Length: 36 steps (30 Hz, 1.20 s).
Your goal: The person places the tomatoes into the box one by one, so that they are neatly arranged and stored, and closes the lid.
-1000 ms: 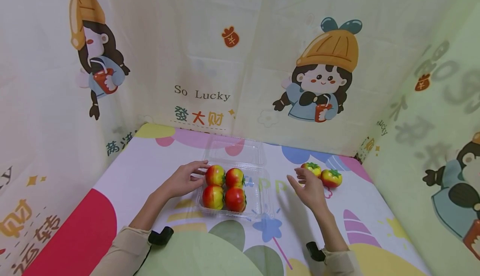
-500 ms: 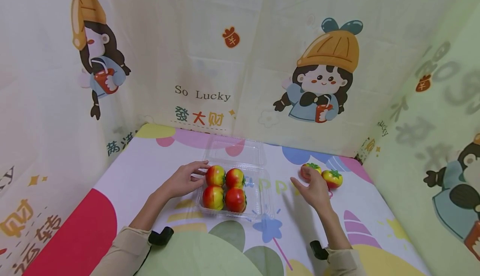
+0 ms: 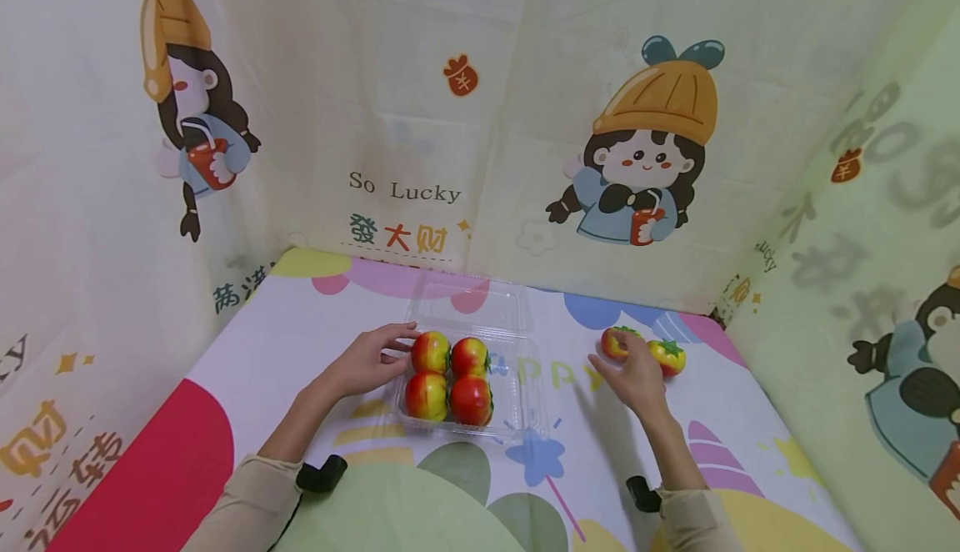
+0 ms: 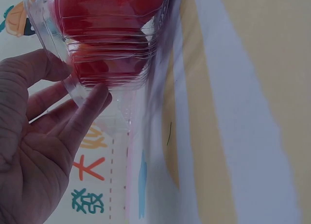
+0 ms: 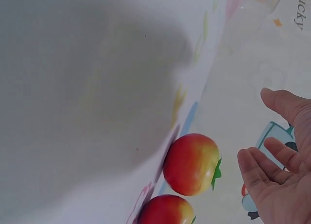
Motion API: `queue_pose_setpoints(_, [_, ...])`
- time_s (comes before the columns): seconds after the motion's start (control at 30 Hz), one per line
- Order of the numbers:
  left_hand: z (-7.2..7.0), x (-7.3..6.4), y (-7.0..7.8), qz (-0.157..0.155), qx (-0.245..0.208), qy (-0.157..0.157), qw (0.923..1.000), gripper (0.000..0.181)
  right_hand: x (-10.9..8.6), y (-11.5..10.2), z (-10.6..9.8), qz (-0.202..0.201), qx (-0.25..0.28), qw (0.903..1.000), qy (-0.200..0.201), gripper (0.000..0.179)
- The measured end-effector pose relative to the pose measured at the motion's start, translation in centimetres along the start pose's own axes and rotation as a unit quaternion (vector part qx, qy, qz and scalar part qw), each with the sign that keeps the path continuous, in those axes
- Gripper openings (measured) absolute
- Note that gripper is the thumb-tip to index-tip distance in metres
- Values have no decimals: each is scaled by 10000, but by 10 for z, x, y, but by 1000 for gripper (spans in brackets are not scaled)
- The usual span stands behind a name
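Several shiny red-and-yellow fruits (image 3: 471,399) with green leafy caps fill the left part of a clear plastic box (image 3: 514,389). My left hand (image 3: 369,358) touches the box's left side; in the left wrist view its thumb (image 4: 56,68) lies at the rim and its fairly straight fingers reach the ribbed wall. To the right, my right hand (image 3: 633,377) hovers near two loose fruits (image 3: 669,358) of the same kind and partly covers them in the head view. The right wrist view shows that hand with spread thumb and fingers, apart from the nearer fruit (image 5: 192,164).
The box's clear lid (image 3: 468,302) lies folded back behind it on the patterned tablecloth (image 3: 450,502). Printed cloth (image 3: 510,118) hangs around the back and sides. A black wrist camera (image 3: 322,474) sits at the left sleeve, another (image 3: 642,494) at the right.
My right hand has moved a little to the right, now overlapping more of the right loose fruit. My left hand and the box have stayed in place.
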<state>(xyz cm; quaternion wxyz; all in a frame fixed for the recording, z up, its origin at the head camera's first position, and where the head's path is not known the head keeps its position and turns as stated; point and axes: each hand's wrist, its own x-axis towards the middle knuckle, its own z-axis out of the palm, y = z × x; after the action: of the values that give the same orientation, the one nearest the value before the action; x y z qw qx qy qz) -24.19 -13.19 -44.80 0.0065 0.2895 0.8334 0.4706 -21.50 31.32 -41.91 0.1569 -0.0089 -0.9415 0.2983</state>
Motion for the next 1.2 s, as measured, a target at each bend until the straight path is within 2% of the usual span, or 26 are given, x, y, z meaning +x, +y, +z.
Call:
queue_pose_setpoints(0.23, [0,0,1,-22,8,6,10000,48,6,8,2,-365,-32,9987,348,57])
queue_pose_setpoints(0.57, [1,-1,0,15,15,15,10000,45,13,12,0,-61,-114,9998,128,58])
queue_pose_setpoints(0.87, [0,-1,0,-8,-14,3,10000,49,24,21,0,-341,-180,9990,215,59])
queue_pose_setpoints(1.2, [0,-1,0,20,-69,-30,10000,50,30,26,-1,-221,-307,9992,86,60])
